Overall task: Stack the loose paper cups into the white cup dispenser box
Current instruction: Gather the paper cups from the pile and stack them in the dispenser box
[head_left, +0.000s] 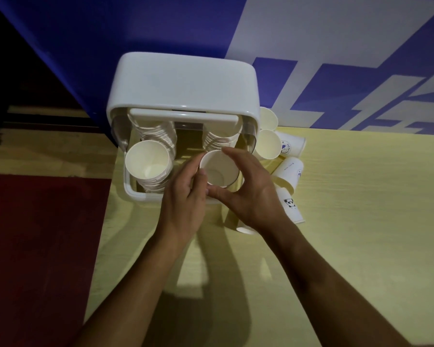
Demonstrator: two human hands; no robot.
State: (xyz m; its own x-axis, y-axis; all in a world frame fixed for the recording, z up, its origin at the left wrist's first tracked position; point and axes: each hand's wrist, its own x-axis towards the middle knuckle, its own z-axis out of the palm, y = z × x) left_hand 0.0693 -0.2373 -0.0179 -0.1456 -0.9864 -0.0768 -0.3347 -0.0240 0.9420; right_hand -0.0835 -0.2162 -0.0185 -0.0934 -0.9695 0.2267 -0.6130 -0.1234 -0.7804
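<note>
The white cup dispenser box (181, 83) stands at the back of the pale table with its lid raised. Two stacks of paper cups lie inside: a left stack (147, 164) with its open mouth toward me, and a right stack (219, 141). At the right stack's front end is a white paper cup (218, 169), mouth toward me. My left hand (186, 196) pinches this cup's left rim. My right hand (251, 189) curls round its right and lower rim. Several loose cups (268, 144) lie to the right of the box.
The pale yellow table (361, 234) extends to the right and toward me. A blue and white wall banner (336, 58) rises just behind the box. Left of the table edge is a dark red floor (40, 246). One cup with a panda print (290, 204) lies by my right wrist.
</note>
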